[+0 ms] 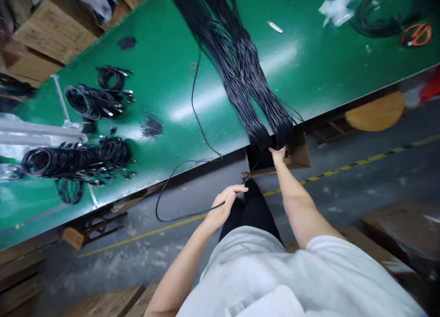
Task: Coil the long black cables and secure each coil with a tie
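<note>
A long bundle of black cables (237,64) lies down the green table and hangs over its front edge in looped ends. My right hand (277,154) grips the underside of these ends, its fingers mostly hidden by them. Lower and to the left, in front of my legs, my left hand (224,204) is closed around a single black cable (185,215). That cable trails left from the hand in a wide loop, then runs back up onto the table beside the bundle.
Coiled black cables (75,158) and a pile of short black ties (151,125) lie on the green table (165,78) at the left. A white-handled tool (275,27) lies right of the bundle. Below the edge are an open cardboard box (302,156) and a wooden stool (376,111).
</note>
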Demonstrator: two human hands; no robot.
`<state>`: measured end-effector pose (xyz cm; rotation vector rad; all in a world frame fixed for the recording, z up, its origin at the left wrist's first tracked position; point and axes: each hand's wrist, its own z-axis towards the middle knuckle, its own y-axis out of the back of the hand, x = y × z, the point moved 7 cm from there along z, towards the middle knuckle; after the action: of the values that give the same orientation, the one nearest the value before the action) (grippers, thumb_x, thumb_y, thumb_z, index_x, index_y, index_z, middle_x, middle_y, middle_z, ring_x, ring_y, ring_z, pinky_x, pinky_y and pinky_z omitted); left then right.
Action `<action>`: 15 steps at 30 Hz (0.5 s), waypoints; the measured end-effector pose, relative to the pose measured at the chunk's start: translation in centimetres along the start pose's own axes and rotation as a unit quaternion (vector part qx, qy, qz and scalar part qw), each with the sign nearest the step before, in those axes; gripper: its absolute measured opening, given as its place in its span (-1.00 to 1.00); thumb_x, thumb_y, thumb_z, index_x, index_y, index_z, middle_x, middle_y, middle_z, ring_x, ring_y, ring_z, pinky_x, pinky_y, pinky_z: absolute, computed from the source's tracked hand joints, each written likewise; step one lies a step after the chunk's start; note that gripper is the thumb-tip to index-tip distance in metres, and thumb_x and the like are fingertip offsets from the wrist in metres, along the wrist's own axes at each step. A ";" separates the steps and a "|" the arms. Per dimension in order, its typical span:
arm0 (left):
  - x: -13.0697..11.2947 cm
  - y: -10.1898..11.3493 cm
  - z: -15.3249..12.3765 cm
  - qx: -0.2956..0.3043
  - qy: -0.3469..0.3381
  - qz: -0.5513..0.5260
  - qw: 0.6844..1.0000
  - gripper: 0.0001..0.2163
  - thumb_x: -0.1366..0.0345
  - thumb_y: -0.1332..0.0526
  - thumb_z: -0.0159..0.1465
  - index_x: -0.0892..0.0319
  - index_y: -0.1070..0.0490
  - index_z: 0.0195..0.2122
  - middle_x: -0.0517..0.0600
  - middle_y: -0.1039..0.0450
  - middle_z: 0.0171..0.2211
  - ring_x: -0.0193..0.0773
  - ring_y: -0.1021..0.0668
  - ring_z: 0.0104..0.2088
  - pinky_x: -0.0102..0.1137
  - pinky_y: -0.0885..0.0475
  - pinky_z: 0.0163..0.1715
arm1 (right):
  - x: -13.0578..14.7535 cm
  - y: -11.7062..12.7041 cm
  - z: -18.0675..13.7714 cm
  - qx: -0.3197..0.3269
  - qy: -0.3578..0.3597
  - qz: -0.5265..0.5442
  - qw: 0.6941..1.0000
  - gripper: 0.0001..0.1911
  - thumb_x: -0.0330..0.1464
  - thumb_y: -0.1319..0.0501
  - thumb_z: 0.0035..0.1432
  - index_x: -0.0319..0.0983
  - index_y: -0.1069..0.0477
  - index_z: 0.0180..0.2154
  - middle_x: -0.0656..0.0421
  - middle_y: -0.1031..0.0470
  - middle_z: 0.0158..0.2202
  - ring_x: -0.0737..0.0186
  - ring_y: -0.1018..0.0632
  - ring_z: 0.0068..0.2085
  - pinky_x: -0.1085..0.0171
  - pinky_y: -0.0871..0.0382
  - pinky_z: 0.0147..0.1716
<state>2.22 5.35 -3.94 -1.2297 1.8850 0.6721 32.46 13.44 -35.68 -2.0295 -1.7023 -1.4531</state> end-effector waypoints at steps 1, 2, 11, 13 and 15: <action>0.5 0.0 -0.5 -0.006 0.015 -0.007 1.000 -0.54 0.06 0.15 0.48 0.12 -0.49 0.03 0.05 -0.49 0.08 -0.18 -0.45 0.17 -0.27 -0.34 0.20 | -0.1 0.4 -0.3 0.005 -0.001 0.003 1.000 -0.35 -0.46 -0.35 -0.32 -0.33 -0.32 -0.06 -0.06 -0.47 0.08 0.09 -0.45 0.12 0.13 -0.19 0.25; 0.9 -0.1 -0.9 -0.011 0.028 -0.014 0.999 -0.53 0.05 0.15 0.47 0.13 -0.49 0.03 0.05 -0.50 0.08 -0.17 -0.46 0.17 -0.26 -0.35 0.19 | -0.3 0.8 -0.7 0.009 -0.001 0.007 1.000 -0.39 -0.45 -0.34 -0.29 -0.32 -0.34 -0.08 -0.03 -0.49 0.05 0.10 -0.46 0.10 0.12 -0.20 0.24; 0.8 0.5 -0.3 0.014 0.020 -0.048 0.999 -0.51 -0.01 0.12 0.45 0.16 -0.52 -0.05 0.10 -0.54 0.02 -0.11 -0.45 0.20 -0.21 -0.38 0.18 | 5.1 8.5 -2.0 0.021 0.035 0.063 0.997 -0.60 -0.38 -0.31 -0.24 -0.24 -0.36 -0.25 0.23 -0.48 -0.25 0.25 -0.50 -0.21 0.15 -0.43 -0.07; -1.0 0.8 1.1 0.015 -0.014 -0.047 0.999 -0.51 -0.02 0.11 0.45 0.17 -0.52 -0.07 0.11 -0.56 -0.02 -0.11 -0.45 0.21 -0.20 -0.33 0.22 | 9.5 12.1 -0.5 0.021 0.102 0.087 0.991 -0.63 -0.40 -0.30 -0.21 -0.21 -0.34 -0.25 0.26 -0.45 -0.28 0.30 -0.47 -0.28 0.20 -0.44 -0.15; -3.6 0.3 2.6 0.018 -0.048 -0.067 0.996 -0.51 -0.02 0.12 0.45 0.18 -0.51 -0.08 0.12 -0.57 -0.04 -0.12 -0.45 0.21 -0.19 -0.31 0.24 | 14.2 14.9 1.0 0.037 0.185 0.099 0.977 -0.65 -0.45 -0.30 -0.15 -0.18 -0.34 -0.23 0.24 -0.45 -0.27 0.32 -0.44 -0.29 0.21 -0.42 -0.18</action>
<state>3.57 9.32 -2.46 -1.2661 1.7123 0.6106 43.78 18.57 -19.26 -1.6997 -1.3441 -1.5545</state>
